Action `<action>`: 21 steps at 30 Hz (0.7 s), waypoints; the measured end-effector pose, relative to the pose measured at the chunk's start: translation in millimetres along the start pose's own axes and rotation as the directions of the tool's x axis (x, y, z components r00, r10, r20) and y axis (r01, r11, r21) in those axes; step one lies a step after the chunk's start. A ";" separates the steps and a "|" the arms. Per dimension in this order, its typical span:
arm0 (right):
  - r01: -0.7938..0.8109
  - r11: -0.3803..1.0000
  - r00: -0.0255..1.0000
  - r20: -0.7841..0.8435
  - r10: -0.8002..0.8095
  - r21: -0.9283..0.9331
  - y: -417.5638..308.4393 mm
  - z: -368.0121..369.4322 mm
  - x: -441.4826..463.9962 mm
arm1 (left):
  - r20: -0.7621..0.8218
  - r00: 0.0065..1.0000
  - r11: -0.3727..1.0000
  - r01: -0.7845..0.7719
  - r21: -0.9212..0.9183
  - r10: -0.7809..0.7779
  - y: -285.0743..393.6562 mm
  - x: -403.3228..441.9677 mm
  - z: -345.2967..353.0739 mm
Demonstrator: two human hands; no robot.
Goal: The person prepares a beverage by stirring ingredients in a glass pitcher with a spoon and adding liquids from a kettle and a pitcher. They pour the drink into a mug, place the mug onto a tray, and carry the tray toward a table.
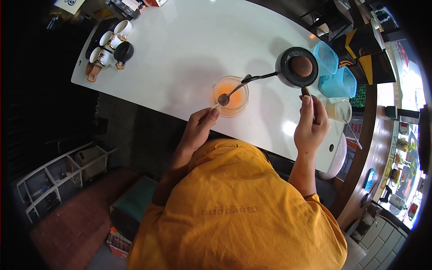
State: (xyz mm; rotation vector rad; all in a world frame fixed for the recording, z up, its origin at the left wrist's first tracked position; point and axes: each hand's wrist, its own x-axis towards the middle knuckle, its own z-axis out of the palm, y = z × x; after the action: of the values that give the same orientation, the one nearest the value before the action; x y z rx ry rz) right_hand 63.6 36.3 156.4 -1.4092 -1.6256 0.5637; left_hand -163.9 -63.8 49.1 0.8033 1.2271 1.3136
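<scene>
Well to the left of the glass jug (244,104), a brown mug (92,69), two patterned mugs (100,57), a white mug (123,28) and a black mug (123,51) sit grouped at the end of the white table (180,38). Just beside the jug, on its left and nearer the body, the left hand (200,127) pinches the jug's handle between thumb and fingers. The jug stands on the table with orange liquid (235,93) inside; a spoon (236,90) slants across its mouth, bowl end toward the left hand. To the right of the jug, a black kettle (284,67) with a round brown knob is held above the table, its thin spout reaching back to the jug's rim. The right hand (312,123) is closed around the kettle's handle. Farther right of the jug come two blue tubs (338,85) and a small glass cup (335,111) with a stirrer (353,134) leaning out.
</scene>
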 end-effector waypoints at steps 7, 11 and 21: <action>0.021 0.999 0.999 0.025 -0.021 0.028 -0.7 -1.5 -1.3 | 0.004 0.999 0.999 -0.032 0.041 0.032 1.8 0.3 2.1; 0.026 0.999 0.999 0.023 -0.027 0.022 -3.6 -2.0 -1.8 | -0.016 0.999 0.999 -0.052 0.007 0.052 -0.8 1.2 3.0; 0.028 1.000 0.999 0.016 -0.028 0.008 0.3 -5.9 0.0 | -0.054 0.997 0.995 -0.057 0.079 0.062 0.3 0.9 4.2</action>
State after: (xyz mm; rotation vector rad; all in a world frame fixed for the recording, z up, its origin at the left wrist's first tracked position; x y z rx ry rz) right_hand 68.7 35.1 159.2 -1.3771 -1.6523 0.5659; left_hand -160.1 -62.0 50.2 0.8684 1.3140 1.3521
